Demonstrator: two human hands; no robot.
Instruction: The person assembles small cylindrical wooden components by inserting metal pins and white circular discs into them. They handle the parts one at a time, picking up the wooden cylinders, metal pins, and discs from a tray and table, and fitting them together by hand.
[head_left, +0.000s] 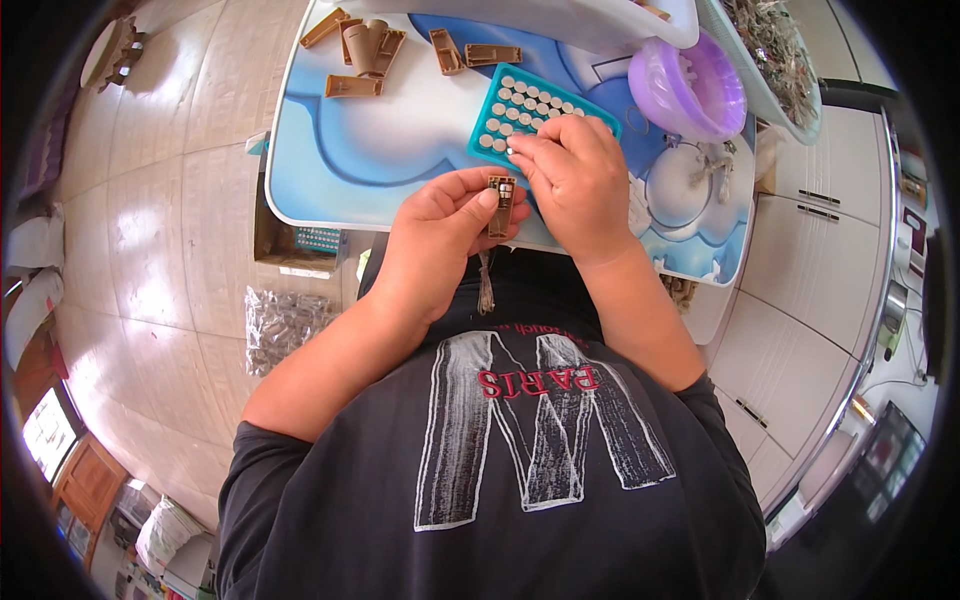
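Note:
My left hand (440,225) is closed around a small brown plastic casing (501,215), its open top end facing up with metal parts showing inside. Thin wires (485,290) dangle below it. My right hand (578,180) pinches a small silvery button cell (510,151) between thumb and forefinger, just above and to the right of the casing. Its fingertips are over the near edge of a teal tray (476,140), where round button cells (518,100) sit in rows. Part of the tray is hidden behind my right hand.
Several brown casings (352,87) lie on the blue and white tabletop (350,140). A purple bowl (655,95) and a pale green basket (780,110) with tangled wiring stand on the right. Below the table's left edge are a box (300,258) and clear plastic packets (285,325).

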